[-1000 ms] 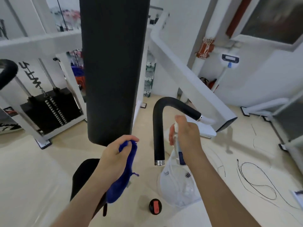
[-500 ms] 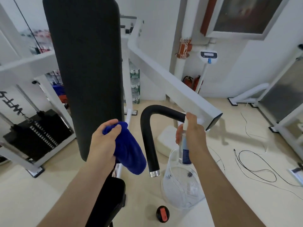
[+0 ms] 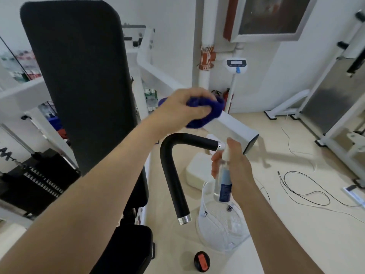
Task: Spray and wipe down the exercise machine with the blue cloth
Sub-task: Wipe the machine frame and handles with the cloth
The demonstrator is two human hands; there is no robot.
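Note:
My left hand (image 3: pixel 183 107) grips the bunched blue cloth (image 3: pixel 203 113) and presses it on top of the machine's white arm (image 3: pixel 235 127), which slopes down to the right. My right hand (image 3: pixel 235 167) holds a clear spray bottle (image 3: pixel 224 184) with a blue label upright, just right of the curved black handle (image 3: pixel 173 175). The tall black back pad (image 3: pixel 83 82) stands at the left, and the black seat (image 3: pixel 126 252) lies below it.
A clear mesh basket (image 3: pixel 219 232) stands on the beige floor under the bottle, with a white block (image 3: pixel 196 171) behind it and a black and red knob (image 3: pixel 201 262) in front. Black cables (image 3: pixel 304 188) trail at the right. A weight stack (image 3: pixel 33 182) stands at the left.
My left hand has risen with the cloth from beside the back pad onto the white arm. The right hand keeps the bottle by the handle. The view has tilted up.

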